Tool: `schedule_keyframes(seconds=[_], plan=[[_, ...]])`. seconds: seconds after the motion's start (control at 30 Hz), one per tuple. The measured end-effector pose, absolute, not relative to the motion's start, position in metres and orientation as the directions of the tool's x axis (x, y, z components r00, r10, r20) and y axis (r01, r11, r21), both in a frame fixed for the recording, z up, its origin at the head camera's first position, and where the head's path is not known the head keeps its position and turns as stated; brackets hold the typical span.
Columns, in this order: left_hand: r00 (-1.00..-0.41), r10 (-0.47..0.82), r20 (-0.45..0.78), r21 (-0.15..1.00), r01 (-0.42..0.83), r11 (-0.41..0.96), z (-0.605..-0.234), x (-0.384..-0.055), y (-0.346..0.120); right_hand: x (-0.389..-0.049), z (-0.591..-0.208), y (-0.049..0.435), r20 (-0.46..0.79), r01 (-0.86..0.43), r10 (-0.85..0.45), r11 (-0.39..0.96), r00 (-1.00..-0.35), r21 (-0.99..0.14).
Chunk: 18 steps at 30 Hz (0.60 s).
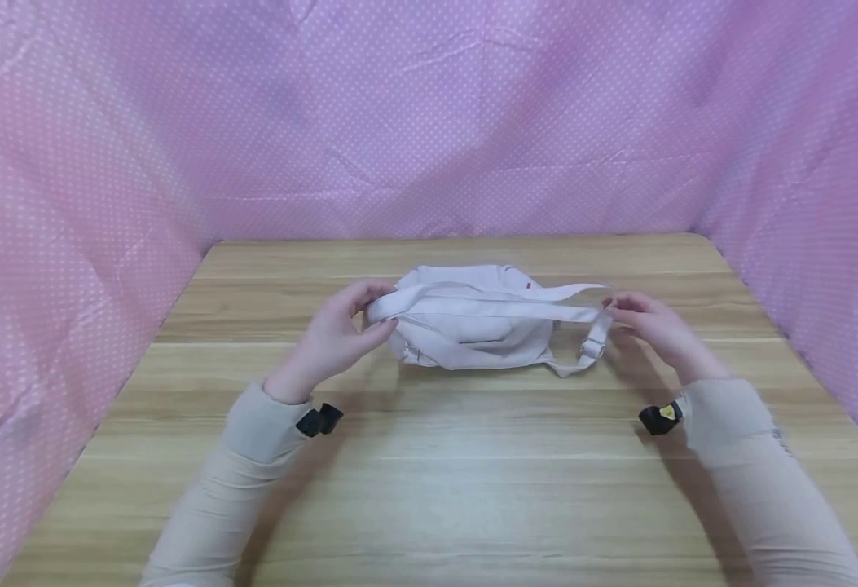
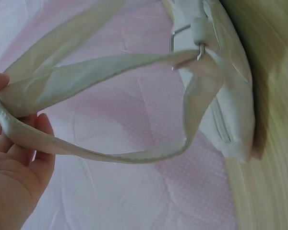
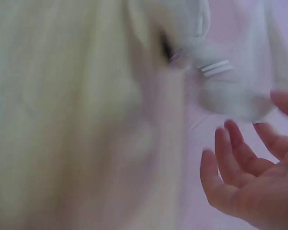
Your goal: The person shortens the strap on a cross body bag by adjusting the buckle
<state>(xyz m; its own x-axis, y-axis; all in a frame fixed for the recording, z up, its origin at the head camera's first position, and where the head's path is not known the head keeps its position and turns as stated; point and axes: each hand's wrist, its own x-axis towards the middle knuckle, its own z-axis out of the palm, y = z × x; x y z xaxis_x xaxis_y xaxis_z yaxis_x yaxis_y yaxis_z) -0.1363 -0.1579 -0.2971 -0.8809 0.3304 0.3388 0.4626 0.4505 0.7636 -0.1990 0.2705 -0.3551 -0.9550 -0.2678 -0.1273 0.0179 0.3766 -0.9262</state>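
A small off-white fabric bag point(image 1: 465, 338) with a tiny red tag point(image 1: 529, 285) lies on the wooden table. Its strap point(image 1: 495, 308) runs lengthwise above it, held between both hands. At the bag's left end my left hand point(image 1: 329, 338) grips a loop of the strap between thumb and fingers. The left wrist view shows that loop point(image 2: 62, 88) leading to a metal ring point(image 2: 173, 43) on the bag. Off the right end, my right hand point(image 1: 652, 328) pinches the strap with thumb and forefinger, other fingers loosely bent. A metal slider buckle point(image 1: 592, 349) hangs just below that hand.
The light wooden table point(image 1: 443, 489) carries the bag near its back half. Pink dotted cloth point(image 1: 429, 114) stands behind it and on both sides. Black wrist devices point(image 1: 661, 417) sit at both sleeve cuffs.
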Motion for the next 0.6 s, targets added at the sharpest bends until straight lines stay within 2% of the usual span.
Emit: schedule_keyframes(seconds=[0.1, 0.17, 0.27, 0.37, 0.47, 0.53, 0.6], plan=[[-0.857, 0.340, 0.387, 0.742, 0.509, 0.437, -0.296, -0.135, -0.155, -0.191, -0.331, 0.237, -0.024, -0.139, -0.271, 0.564, -0.962, -0.814], [-0.831, 0.358, 0.426, 0.717, 0.551, 0.428, -0.295, -0.135, -0.153, -0.184, -0.313, 0.209, 0.071, -0.263, -0.334, 0.575, -0.940, -0.775], [-0.778, 0.398, 0.486, 0.677, 0.623, 0.391, -0.295, -0.135, -0.149, -0.177, -0.293, 0.165, 0.218, -0.491, -0.492, 0.536, -0.843, -0.687], [-0.707, 0.452, 0.543, 0.640, 0.697, 0.322, -0.294, -0.136, -0.143, -0.174, -0.283, 0.128, 0.348, -0.692, -0.641, 0.422, -0.685, -0.586], [-0.642, 0.505, 0.577, 0.605, 0.751, 0.264, -0.295, -0.136, -0.136, -0.171, -0.279, 0.110, 0.401, -0.758, -0.698, 0.315, -0.593, -0.571], [-0.620, 0.524, 0.583, 0.591, 0.767, 0.250, -0.295, -0.137, -0.134, -0.167, -0.277, 0.107, 0.426, -0.765, -0.693, 0.288, -0.582, -0.576], [-0.626, 0.526, 0.575, 0.600, 0.760, 0.249, -0.296, -0.136, -0.135, -0.163, -0.274, 0.109, 0.447, -0.762, -0.675, 0.274, -0.587, -0.586]])
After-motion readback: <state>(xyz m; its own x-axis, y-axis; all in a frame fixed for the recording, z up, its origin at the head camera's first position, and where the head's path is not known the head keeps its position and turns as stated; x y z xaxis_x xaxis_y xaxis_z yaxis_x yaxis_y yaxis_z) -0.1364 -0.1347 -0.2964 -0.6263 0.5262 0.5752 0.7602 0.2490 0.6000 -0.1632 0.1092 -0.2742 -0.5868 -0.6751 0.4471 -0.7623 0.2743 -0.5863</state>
